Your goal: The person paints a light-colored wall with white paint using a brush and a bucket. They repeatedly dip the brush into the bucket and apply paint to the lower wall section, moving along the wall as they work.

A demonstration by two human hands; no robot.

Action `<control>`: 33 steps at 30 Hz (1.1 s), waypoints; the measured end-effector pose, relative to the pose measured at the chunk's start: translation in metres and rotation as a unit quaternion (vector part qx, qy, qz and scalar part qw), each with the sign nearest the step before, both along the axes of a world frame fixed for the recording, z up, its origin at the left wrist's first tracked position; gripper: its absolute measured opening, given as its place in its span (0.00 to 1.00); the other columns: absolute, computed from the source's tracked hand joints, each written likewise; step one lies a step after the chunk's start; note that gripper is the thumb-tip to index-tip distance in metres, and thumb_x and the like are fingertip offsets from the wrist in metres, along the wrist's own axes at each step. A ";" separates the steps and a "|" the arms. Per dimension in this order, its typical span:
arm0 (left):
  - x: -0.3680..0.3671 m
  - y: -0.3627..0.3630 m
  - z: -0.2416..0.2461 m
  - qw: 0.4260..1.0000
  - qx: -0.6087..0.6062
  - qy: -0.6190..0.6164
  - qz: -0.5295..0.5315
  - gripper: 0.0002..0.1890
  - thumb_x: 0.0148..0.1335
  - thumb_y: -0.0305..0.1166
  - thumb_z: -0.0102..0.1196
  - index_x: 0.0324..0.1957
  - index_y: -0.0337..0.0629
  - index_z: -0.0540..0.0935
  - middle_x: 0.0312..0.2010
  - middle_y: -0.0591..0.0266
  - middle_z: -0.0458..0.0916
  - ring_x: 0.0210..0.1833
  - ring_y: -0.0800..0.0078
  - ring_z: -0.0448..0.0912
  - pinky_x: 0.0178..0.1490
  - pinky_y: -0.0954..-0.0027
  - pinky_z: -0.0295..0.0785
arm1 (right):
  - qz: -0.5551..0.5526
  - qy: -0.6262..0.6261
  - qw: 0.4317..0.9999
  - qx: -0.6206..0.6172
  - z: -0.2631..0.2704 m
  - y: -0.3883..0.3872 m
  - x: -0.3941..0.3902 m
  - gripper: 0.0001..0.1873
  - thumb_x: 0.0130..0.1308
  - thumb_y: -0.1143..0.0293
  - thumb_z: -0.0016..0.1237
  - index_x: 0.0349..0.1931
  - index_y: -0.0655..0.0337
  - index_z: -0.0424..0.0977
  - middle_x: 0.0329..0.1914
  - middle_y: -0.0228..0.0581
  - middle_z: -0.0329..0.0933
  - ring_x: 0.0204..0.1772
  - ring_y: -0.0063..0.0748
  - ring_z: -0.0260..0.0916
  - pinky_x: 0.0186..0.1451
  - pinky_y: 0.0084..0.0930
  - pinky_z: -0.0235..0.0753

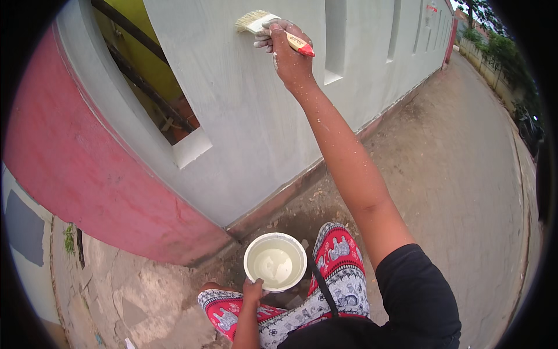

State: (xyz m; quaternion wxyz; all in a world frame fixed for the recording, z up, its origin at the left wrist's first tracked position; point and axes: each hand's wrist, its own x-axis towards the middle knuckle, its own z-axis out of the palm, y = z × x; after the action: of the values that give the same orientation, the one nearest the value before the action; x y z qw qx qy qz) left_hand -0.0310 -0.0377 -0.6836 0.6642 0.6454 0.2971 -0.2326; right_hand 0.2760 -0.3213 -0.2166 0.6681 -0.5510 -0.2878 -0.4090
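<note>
My right hand (285,43) grips a flat paintbrush (301,45) by its pale, red-ended handle, high up on a wall. The brush's light bristles (250,22) point left and appear to touch the grey-white wall (261,113); exact contact is hard to tell. Specks of paint dot my right fingers and forearm. Down by my knees, my left hand (253,291) holds a round white bucket (249,267) by its near rim. Whitish liquid (272,264) lies in it, apparently paint.
A tall slot opening (144,74) with dark bars cuts the wall at left; narrower recesses (335,43) run to the right. A pink wall section (109,192) adjoins at the corner. Paved ground (453,174) stretches rightward. A clear plastic bottle (431,11) is at upper right.
</note>
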 end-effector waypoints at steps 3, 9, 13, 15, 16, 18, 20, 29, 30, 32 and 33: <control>0.001 0.001 -0.003 1.000 0.001 -0.001 0.002 0.25 0.64 0.24 0.51 0.64 0.47 0.69 0.55 0.56 0.79 0.53 0.60 0.82 0.49 0.52 0.84 | 0.005 0.009 1.000 0.009 -0.024 0.005 0.011 0.15 0.78 0.64 0.43 0.48 0.69 0.75 0.39 0.42 0.82 0.38 0.27 0.80 0.43 0.24 0.75; 0.000 0.001 -0.002 0.999 0.003 -0.015 0.037 0.26 0.63 0.24 0.53 0.64 0.42 0.70 0.53 0.52 0.81 0.46 0.60 0.85 0.39 0.60 0.87 | -0.043 0.214 0.975 0.034 -0.264 0.015 -0.006 0.12 0.77 0.66 0.44 0.44 0.65 0.76 0.30 0.30 0.76 0.25 0.14 0.66 0.26 0.19 0.65; -0.001 0.004 -0.003 0.999 0.007 -0.005 0.033 0.26 0.63 0.24 0.53 0.64 0.42 0.70 0.53 0.52 0.81 0.46 0.60 0.85 0.38 0.60 0.87 | -0.069 0.436 0.891 0.106 -0.393 0.013 -0.030 0.09 0.74 0.67 0.49 0.42 0.63 0.78 0.29 0.30 0.78 0.28 0.17 0.71 0.30 0.20 0.70; -0.001 0.006 -0.004 1.000 0.011 -0.004 0.024 0.26 0.63 0.24 0.53 0.64 0.43 0.69 0.53 0.53 0.80 0.48 0.60 0.84 0.41 0.58 0.86 | -0.119 0.371 0.921 -0.002 -0.397 0.007 -0.030 0.09 0.73 0.68 0.50 0.40 0.64 0.79 0.28 0.31 0.79 0.29 0.19 0.73 0.32 0.21 0.72; 0.000 0.006 -0.004 1.000 0.007 -0.006 0.021 0.25 0.63 0.24 0.53 0.64 0.44 0.69 0.54 0.53 0.79 0.50 0.60 0.83 0.44 0.55 0.86 | -0.154 0.394 0.905 -0.042 -0.385 0.008 -0.028 0.09 0.72 0.68 0.50 0.39 0.64 0.79 0.28 0.32 0.79 0.30 0.20 0.74 0.33 0.22 0.73; -0.001 0.006 -0.004 1.000 0.000 -0.004 0.016 0.25 0.63 0.24 0.53 0.64 0.45 0.70 0.55 0.53 0.79 0.52 0.59 0.83 0.47 0.53 0.85 | -0.069 0.360 0.930 -0.026 -0.332 0.011 -0.018 0.10 0.72 0.68 0.49 0.37 0.66 0.80 0.28 0.34 0.80 0.30 0.21 0.75 0.34 0.22 0.74; -0.001 0.004 -0.001 1.000 -0.011 -0.001 0.014 0.25 0.63 0.24 0.53 0.63 0.45 0.70 0.55 0.53 0.79 0.52 0.59 0.83 0.46 0.54 0.85 | -0.087 0.323 0.942 -0.020 -0.253 0.024 -0.003 0.11 0.73 0.66 0.48 0.41 0.65 0.78 0.31 0.34 0.80 0.31 0.22 0.77 0.36 0.23 0.79; -0.002 0.002 0.008 0.999 -0.021 -0.015 0.039 0.27 0.63 0.23 0.52 0.66 0.45 0.69 0.53 0.53 0.80 0.49 0.60 0.84 0.41 0.58 0.86 | -0.020 0.079 0.995 0.051 -0.099 0.031 -0.003 0.13 0.78 0.67 0.41 0.46 0.68 0.75 0.40 0.41 0.79 0.36 0.26 0.77 0.37 0.23 0.74; -0.003 0.002 0.007 0.999 -0.013 -0.016 0.032 0.27 0.63 0.22 0.52 0.66 0.44 0.69 0.53 0.53 0.80 0.49 0.60 0.84 0.40 0.58 0.86 | 0.003 0.072 0.996 0.049 -0.116 0.031 0.002 0.13 0.78 0.68 0.40 0.46 0.69 0.75 0.42 0.45 0.79 0.37 0.29 0.79 0.40 0.24 0.76; -0.004 0.003 0.006 0.999 -0.001 -0.020 0.029 0.27 0.63 0.22 0.52 0.66 0.43 0.69 0.53 0.52 0.80 0.49 0.60 0.84 0.40 0.59 0.86 | -0.048 0.156 0.986 0.034 -0.180 0.033 0.002 0.12 0.79 0.68 0.40 0.46 0.68 0.74 0.39 0.41 0.79 0.38 0.27 0.79 0.39 0.24 0.74; -0.004 0.004 0.005 0.999 0.001 -0.022 0.030 0.27 0.63 0.22 0.52 0.65 0.43 0.69 0.53 0.52 0.80 0.48 0.60 0.84 0.39 0.59 0.86 | -0.046 0.179 0.982 0.044 -0.218 0.033 -0.004 0.11 0.78 0.68 0.40 0.46 0.67 0.74 0.37 0.39 0.79 0.37 0.25 0.78 0.38 0.22 0.74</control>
State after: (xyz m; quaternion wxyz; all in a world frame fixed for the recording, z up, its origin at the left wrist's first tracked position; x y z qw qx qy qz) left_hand -0.0347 -0.0338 -0.6789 0.6766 0.6416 0.3022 -0.1980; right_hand 0.2721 -0.2886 -0.4349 0.7130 -0.5979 -0.1191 -0.3464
